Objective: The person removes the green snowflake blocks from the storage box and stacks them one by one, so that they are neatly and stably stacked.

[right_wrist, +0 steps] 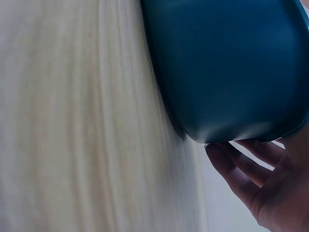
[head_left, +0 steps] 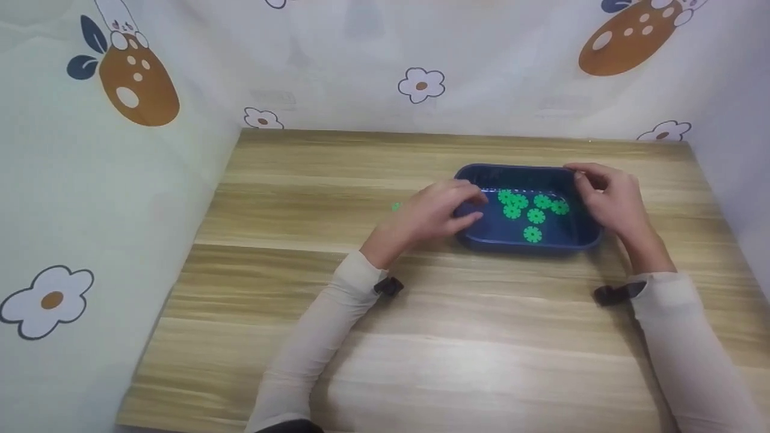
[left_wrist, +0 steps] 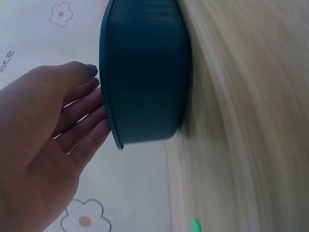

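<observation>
A dark blue rectangular plastic tub (head_left: 529, 246) stands on the wooden table, with several green notched plastic discs (head_left: 532, 234) lying on its floor. My left hand (head_left: 436, 210) is over the tub's left rim, thumb and fingers apart, with nothing visible between them. From the left wrist, that hand (left_wrist: 53, 116) appears beside the rim of the tub (left_wrist: 145, 72). At the far right corner, my right hand (head_left: 613, 195) grips the rim, thumb on the near side. In the right wrist view its fingers (right_wrist: 234, 174) lie against the outside of the tub (right_wrist: 231, 72).
Another green piece (head_left: 396, 206) lies on the table left of the tub, partly hidden by the left hand. The wooden table (head_left: 457, 337) meets a patterned cloth wall (head_left: 337, 72) at the back and sides. Both wrists wear black straps.
</observation>
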A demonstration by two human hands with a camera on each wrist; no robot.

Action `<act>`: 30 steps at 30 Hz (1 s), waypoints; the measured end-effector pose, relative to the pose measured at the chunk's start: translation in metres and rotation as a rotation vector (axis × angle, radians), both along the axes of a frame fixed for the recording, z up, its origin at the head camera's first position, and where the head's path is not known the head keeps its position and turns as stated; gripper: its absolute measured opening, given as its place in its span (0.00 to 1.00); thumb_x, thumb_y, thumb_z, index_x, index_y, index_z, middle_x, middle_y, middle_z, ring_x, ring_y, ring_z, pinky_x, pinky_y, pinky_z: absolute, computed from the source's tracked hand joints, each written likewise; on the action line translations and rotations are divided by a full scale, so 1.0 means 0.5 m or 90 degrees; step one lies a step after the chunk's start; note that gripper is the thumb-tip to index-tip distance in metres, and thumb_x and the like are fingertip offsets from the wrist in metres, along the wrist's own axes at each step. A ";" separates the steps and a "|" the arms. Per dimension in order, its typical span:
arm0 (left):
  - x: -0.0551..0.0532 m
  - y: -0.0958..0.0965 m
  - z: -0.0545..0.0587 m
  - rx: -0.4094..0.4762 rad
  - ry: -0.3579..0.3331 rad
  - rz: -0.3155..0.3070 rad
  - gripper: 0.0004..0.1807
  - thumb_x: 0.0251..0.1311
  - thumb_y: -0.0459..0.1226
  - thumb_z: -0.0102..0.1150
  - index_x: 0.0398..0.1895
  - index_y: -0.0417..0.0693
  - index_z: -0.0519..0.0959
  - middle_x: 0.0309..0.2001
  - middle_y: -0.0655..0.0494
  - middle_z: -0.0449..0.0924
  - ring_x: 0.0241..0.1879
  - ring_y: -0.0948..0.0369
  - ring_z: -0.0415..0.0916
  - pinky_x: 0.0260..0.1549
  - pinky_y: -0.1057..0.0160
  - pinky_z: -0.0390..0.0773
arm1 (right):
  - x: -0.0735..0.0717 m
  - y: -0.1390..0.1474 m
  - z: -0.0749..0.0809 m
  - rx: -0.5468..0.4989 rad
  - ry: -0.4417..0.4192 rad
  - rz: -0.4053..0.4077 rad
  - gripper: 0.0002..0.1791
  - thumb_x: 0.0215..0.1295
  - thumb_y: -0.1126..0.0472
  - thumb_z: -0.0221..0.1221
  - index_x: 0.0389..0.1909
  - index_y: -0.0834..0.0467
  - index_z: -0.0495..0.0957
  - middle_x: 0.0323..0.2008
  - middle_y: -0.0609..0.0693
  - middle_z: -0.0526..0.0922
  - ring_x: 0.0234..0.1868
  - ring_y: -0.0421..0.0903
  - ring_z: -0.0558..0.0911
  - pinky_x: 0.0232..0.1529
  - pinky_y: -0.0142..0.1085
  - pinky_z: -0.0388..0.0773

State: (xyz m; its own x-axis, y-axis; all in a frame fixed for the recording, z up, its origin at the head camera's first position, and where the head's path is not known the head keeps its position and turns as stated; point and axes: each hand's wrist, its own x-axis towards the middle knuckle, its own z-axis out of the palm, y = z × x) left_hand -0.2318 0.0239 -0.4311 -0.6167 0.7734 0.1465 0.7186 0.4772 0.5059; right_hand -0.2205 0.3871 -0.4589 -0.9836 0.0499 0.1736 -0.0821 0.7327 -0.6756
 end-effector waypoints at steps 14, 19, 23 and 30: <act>-0.017 0.124 -0.020 -0.011 -0.010 -0.108 0.15 0.78 0.43 0.62 0.57 0.45 0.89 0.53 0.54 0.92 0.53 0.60 0.87 0.59 0.70 0.82 | -0.001 0.000 -0.005 -0.012 0.025 0.004 0.17 0.81 0.55 0.56 0.61 0.51 0.88 0.59 0.59 0.90 0.45 0.19 0.79 0.46 0.12 0.73; -0.024 0.163 -0.026 -0.051 -0.020 -0.113 0.15 0.78 0.44 0.64 0.56 0.47 0.90 0.52 0.55 0.92 0.51 0.64 0.86 0.57 0.71 0.82 | 0.000 0.000 -0.003 -0.007 0.013 0.006 0.18 0.82 0.54 0.56 0.62 0.50 0.88 0.60 0.58 0.89 0.46 0.20 0.79 0.47 0.12 0.72; -0.026 0.187 -0.033 -0.056 -0.033 -0.129 0.17 0.75 0.47 0.67 0.56 0.47 0.90 0.52 0.56 0.92 0.49 0.66 0.86 0.55 0.73 0.82 | 0.000 0.000 -0.003 -0.005 0.018 0.005 0.17 0.82 0.55 0.56 0.62 0.50 0.88 0.59 0.58 0.90 0.45 0.19 0.79 0.46 0.13 0.72; -0.032 0.225 -0.037 -0.103 -0.053 -0.142 0.20 0.73 0.46 0.70 0.61 0.48 0.87 0.57 0.56 0.91 0.54 0.66 0.87 0.58 0.74 0.80 | -0.001 0.000 -0.004 -0.002 0.020 0.004 0.18 0.82 0.53 0.56 0.62 0.50 0.88 0.60 0.58 0.90 0.45 0.19 0.78 0.46 0.12 0.72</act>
